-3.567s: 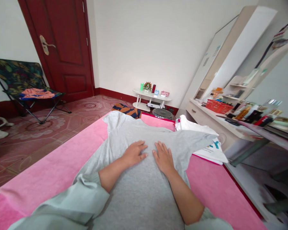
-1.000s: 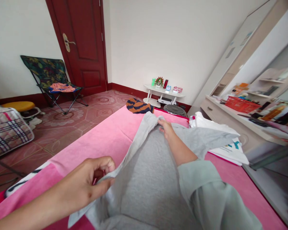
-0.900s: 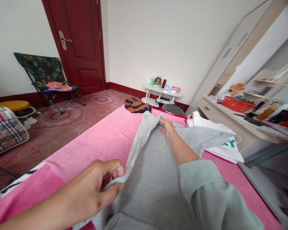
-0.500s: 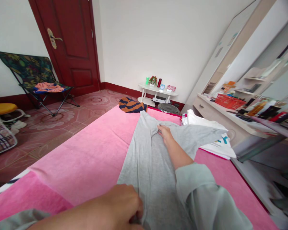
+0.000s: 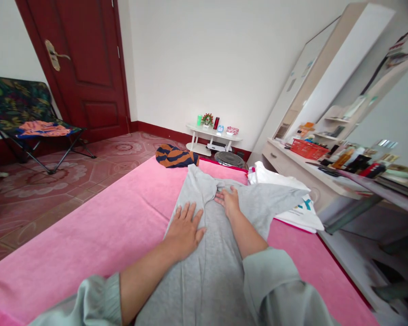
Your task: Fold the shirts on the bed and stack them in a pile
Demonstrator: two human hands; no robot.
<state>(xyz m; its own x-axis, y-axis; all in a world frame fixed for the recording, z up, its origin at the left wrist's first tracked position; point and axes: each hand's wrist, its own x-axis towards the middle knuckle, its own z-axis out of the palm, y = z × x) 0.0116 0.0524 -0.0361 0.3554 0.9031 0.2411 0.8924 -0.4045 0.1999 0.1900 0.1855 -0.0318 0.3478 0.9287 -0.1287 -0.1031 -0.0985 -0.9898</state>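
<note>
A grey T-shirt lies lengthwise on the pink bed cover, its left side folded in over the middle. My left hand rests flat on the folded left edge, fingers spread and open. My right hand lies farther up near the collar, fingers stretched flat on the cloth. The shirt's right sleeve spreads out to the right over a white garment.
A white shirt with a teal print sits at the bed's right edge. An orange and navy striped cloth lies at the far end. A dresser with a red basket stands right; a folding chair and a door stand left.
My left hand pinched the shirt's left side, carried it over the middle and let go; it now lies flat. My right hand stayed near the collar and flattened out.
</note>
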